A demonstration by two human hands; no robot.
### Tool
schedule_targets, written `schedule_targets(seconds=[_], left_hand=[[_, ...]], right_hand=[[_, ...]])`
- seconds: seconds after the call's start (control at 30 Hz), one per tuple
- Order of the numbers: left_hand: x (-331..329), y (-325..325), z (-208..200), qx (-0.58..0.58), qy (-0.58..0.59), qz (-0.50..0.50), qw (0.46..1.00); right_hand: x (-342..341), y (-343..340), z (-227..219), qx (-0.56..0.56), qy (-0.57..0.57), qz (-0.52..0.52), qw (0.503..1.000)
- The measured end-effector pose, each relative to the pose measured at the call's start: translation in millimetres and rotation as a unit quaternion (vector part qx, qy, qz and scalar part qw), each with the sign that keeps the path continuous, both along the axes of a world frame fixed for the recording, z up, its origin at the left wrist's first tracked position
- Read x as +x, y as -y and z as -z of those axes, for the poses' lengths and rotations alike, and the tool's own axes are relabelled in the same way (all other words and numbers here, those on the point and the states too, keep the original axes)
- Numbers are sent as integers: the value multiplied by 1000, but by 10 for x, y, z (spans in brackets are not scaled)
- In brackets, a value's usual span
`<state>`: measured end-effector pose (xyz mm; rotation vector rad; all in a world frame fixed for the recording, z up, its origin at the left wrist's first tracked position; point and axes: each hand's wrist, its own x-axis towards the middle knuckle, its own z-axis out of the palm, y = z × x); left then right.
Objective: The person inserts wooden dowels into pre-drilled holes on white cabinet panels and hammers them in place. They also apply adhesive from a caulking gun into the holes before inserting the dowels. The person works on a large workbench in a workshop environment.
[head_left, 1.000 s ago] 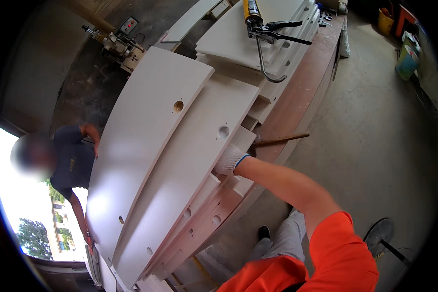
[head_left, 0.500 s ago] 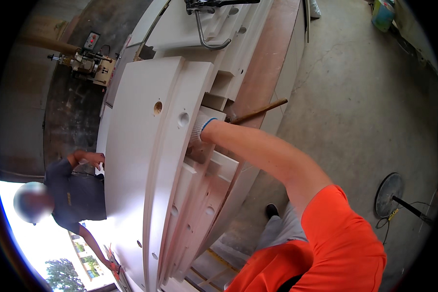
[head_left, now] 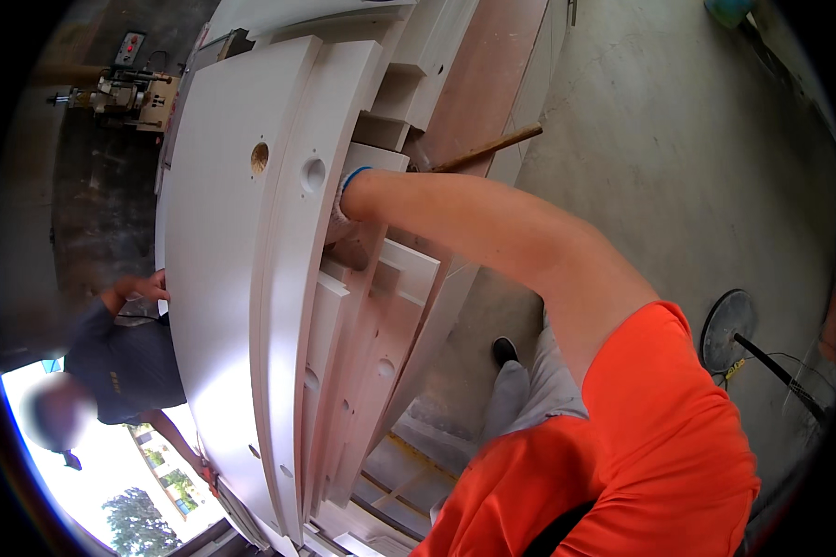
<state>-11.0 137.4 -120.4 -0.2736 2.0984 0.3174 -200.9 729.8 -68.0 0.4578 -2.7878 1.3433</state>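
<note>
My right arm, in an orange sleeve, reaches across to a stack of white panels. My right hand wears a white knit glove with a blue cuff. It is at the near edge of the top white panel, tucked beneath that edge, and its fingers are hidden. The top panel is long, with a stepped edge and several round holes. More white panels with holes and ledges lie below it. A wooden stick juts out beside my wrist. My left hand does not show.
A co-worker in a dark shirt stands across the stack, one hand at its far edge. A machine with a control box is at the upper left. A round black base with a pole and cables stands on the concrete floor.
The whole scene has shifted up and left as my head moved. A black tool with a bent metal bar at the top has left the view. My right hand stays at the panel edge.
</note>
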Motion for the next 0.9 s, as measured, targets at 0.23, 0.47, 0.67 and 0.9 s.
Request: schedule_targets(seconds=[0.23,0.47,0.67,0.9], left_hand=[[324,240,5,5,13,-19,1000],[855,371,176,33,30,-18,999],[558,-34,443,87,-71,337,935],[257,-2384,-908,408,-116,-200,883]], right_hand=[[196,-71,188,-18,-14,73,997],[1114,-314,305,-106,-148,480,858],[1220,-401,519,121,-200,462,855],[1485,-957,1368,381,8,294,877]])
